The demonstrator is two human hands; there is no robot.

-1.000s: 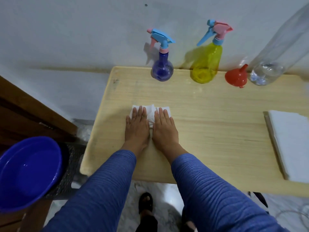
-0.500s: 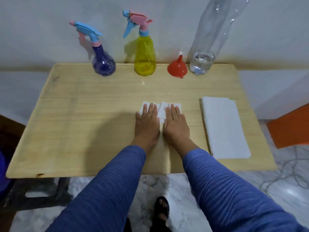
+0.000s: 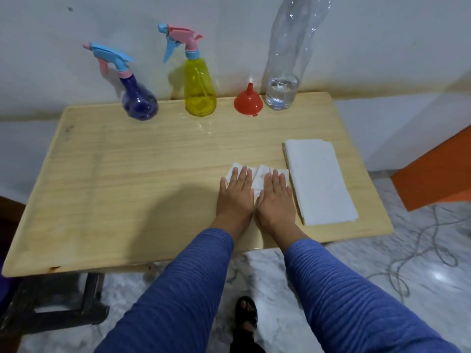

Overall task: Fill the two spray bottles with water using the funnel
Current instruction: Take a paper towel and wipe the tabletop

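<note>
Along the back edge of the wooden table (image 3: 107,174), against the wall, stand the task's things in a row. Largest is the clear water bottle (image 3: 285,72), tall, thin-walled and dented, with only a little water showing at its base; it looks light and soft enough to buckle, so a hold low on the barrel near the water would likely steady it best. Its top is out of view, so whether it is capped cannot be told. Next comes the yellow spray bottle (image 3: 200,90), upright, with a stiffer cone-shaped body and its pink and blue trigger head screwed on; it seems nearly empty and light, and the neck just under the collar is the natural place to grasp while unscrewing. To its left stands the blue spray bottle (image 3: 139,101), squat and round-bellied, probably stable but smooth, also capped. Smallest is the red funnel (image 3: 248,101), mouth down and spout up, between the yellow bottle and the water bottle; it is rigid, light plastic, easy to lift by the spout.

Neither of the 2 hands holds any of these. The left hand (image 3: 235,194) and right hand (image 3: 276,197) lie flat, side by side, fingers straight, pressing a crumpled white tissue (image 3: 258,178) against the table, just beside a folded white cloth (image 3: 319,179).
</note>
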